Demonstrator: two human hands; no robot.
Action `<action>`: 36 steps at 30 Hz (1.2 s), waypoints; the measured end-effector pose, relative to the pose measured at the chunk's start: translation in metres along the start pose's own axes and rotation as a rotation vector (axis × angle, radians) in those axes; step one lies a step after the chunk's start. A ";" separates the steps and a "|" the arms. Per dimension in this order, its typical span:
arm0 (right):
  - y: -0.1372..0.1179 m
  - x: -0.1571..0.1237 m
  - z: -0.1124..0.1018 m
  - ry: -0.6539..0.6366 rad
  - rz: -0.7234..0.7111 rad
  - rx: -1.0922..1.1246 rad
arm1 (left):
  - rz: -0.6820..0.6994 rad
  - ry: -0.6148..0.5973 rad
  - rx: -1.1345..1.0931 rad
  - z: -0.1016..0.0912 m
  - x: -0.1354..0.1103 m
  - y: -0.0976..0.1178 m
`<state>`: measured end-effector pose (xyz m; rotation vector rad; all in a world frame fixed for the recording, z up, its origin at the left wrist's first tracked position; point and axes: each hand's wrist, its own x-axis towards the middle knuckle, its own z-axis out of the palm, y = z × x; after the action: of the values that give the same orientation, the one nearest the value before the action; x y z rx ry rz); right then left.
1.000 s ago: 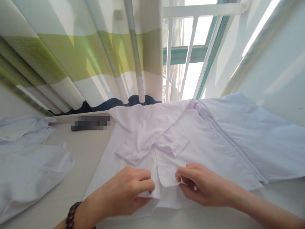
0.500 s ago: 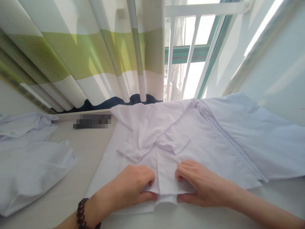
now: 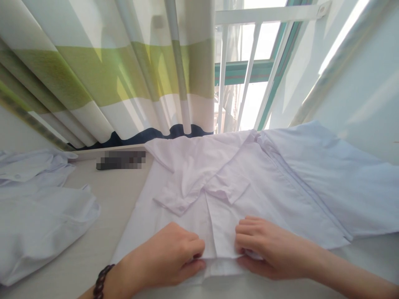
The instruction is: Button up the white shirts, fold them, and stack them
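A white garment [image 3: 183, 166], which looks like a shirt or lab coat, lies spread in front of me with a collar-like part crossing its middle. My left hand [image 3: 182, 253] pinches its near edge between thumb and curled fingers, left of the centre crease. To the right of that crease, my right hand [image 3: 264, 247] grips the same edge in the same way. Between the two hands the cloth shows a narrow folded strip. A dark beaded bracelet [image 3: 101, 282] circles my left wrist.
Another white garment [image 3: 40, 224] lies crumpled at the left. A blurred dark object [image 3: 121, 160] rests near the back edge. Behind are a green-and-white curtain [image 3: 109, 70], white window bars [image 3: 249, 62] and a pale wall [image 3: 368, 83] at right.
Both hands have shifted slightly toward me, the right one also a little to the right. The hem strip between them is drawn straighter and wider.
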<state>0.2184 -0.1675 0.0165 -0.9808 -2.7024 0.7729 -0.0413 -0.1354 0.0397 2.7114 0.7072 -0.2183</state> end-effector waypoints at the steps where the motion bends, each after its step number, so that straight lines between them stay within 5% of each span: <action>1: -0.002 0.001 -0.001 0.014 -0.031 -0.047 | 0.019 0.025 0.024 -0.002 -0.002 0.001; 8: -0.014 -0.003 -0.028 0.181 -0.134 -0.119 | 0.100 0.332 0.054 -0.015 -0.010 0.007; 14: -0.013 0.004 -0.027 0.133 -0.164 -0.082 | 0.124 0.133 0.090 0.017 0.007 0.009; 19: -0.003 0.007 -0.013 0.098 -0.209 0.087 | 0.100 0.040 0.091 0.016 0.004 0.010; 27: 0.007 0.013 0.005 0.067 -0.272 0.168 | 0.155 0.186 -0.083 0.019 0.002 0.000; 36: 0.006 0.014 0.008 0.112 -0.264 0.136 | 0.159 0.362 -0.002 0.028 0.007 -0.007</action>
<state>0.2086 -0.1575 0.0064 -0.6027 -2.5727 0.8101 -0.0405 -0.1368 0.0101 2.8168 0.5775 0.3181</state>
